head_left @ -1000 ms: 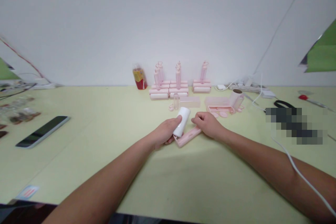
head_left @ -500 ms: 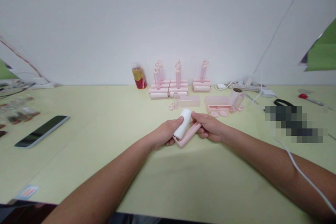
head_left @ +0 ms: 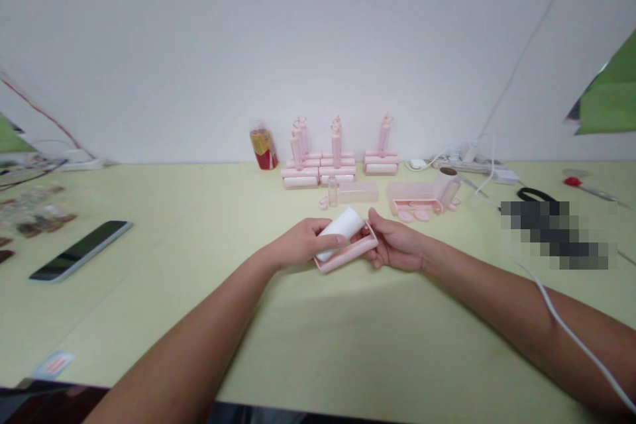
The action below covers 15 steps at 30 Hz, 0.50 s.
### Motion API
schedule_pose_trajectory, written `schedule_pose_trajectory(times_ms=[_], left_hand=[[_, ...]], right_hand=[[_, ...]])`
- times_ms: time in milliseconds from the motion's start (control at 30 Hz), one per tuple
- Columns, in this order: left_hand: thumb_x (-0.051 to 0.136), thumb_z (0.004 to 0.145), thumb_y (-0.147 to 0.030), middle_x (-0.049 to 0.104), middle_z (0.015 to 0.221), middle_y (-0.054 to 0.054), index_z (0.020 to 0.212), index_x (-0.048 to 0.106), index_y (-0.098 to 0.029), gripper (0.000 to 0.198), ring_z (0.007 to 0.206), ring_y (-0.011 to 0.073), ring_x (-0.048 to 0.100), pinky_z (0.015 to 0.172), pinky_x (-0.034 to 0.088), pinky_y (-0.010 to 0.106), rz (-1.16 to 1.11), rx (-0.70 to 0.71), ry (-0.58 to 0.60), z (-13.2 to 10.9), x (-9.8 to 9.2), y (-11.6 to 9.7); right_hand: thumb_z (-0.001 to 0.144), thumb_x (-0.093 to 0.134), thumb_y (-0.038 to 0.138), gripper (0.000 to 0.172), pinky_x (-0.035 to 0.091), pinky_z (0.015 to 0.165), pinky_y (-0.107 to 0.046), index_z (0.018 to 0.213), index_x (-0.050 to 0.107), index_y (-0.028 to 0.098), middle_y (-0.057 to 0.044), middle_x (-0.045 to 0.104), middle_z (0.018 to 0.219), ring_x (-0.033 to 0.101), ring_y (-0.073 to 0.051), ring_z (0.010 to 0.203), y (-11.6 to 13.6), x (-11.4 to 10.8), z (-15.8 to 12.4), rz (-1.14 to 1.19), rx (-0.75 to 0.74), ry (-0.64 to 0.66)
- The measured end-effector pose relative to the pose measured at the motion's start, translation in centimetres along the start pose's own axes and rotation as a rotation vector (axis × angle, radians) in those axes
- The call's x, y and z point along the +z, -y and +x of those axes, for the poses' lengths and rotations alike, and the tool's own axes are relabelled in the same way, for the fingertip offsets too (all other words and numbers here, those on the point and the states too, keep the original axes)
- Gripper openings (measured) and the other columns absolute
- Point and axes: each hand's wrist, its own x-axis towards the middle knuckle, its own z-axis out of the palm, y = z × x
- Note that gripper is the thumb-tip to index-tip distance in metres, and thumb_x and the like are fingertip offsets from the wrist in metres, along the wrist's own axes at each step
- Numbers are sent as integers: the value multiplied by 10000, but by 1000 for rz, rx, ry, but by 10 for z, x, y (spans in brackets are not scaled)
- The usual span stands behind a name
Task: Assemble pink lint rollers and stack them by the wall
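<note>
My left hand (head_left: 303, 243) is closed around a white roll (head_left: 342, 230), like a lint roller refill, with the thumb lying across it. The roll is tilted, its right end raised, just over an open pink case (head_left: 348, 256). At the case's right end is my right hand (head_left: 397, 244), its thumb up beside the rim and its fingers curled against the end and partly hidden behind it. How far the roll sits inside the case I cannot tell. Beyond the hands stand a small clear bottle (head_left: 332, 191) and a translucent pink cover (head_left: 358, 192).
Several pink lint roller sets (head_left: 300, 177) stand by the wall next to a yellow and red packet (head_left: 263, 148). Another white roll (head_left: 446, 180) and a pink tray (head_left: 416, 206) are to the right. A phone (head_left: 82, 250) lies left; a white cable (head_left: 561, 311) crosses my right forearm.
The white roll and the pink case have turned clockwise, from steep to flatter. My left thumb has shifted along the roll, and my right thumb has lifted and spread.
</note>
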Motion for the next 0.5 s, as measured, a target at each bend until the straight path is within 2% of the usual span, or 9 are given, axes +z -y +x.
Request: schedule_pose_trajectory(times_ms=[67,133,233,333,500], left_hand=[[643,804,-514,610,798,10,971,662,-129,421,666,127,521,592,381,217,91,22,17,-2,-4,-2],[640,804,-515,617,808,6,972,670,-137,415,689,135,532,601,378,217,186,33,35,-4,-5,-4],[641,796,-534,624,811,1,987,670,-148,431,699,142,545,592,376,215,289,24,60,-6,-5,-4],[633,797,-545,641,827,3,1000,664,-156,440,709,152,565,588,379,218,351,23,58,-7,-4,-4],[613,812,-516,677,910,22,1066,648,-181,422,770,183,604,628,407,241,487,67,-45,-8,-2,-7]], right_hand=[[930,275,727,729,589,478,-251,991,640,100,-48,663,645,632,-128,502,3,4,-1,-2,58,33],[945,199,718,766,602,490,-270,1057,631,96,-72,696,693,661,-142,524,5,8,-3,-10,96,42],[998,271,612,630,597,468,-253,1117,616,98,-96,730,782,696,-157,578,6,11,-4,-43,118,20],[1001,403,511,472,589,444,-242,1123,611,105,-89,730,782,708,-172,602,3,9,-5,-89,111,-2],[949,534,505,428,579,438,-223,1061,637,104,-52,687,720,682,-155,575,-3,7,-1,-106,32,-29]])
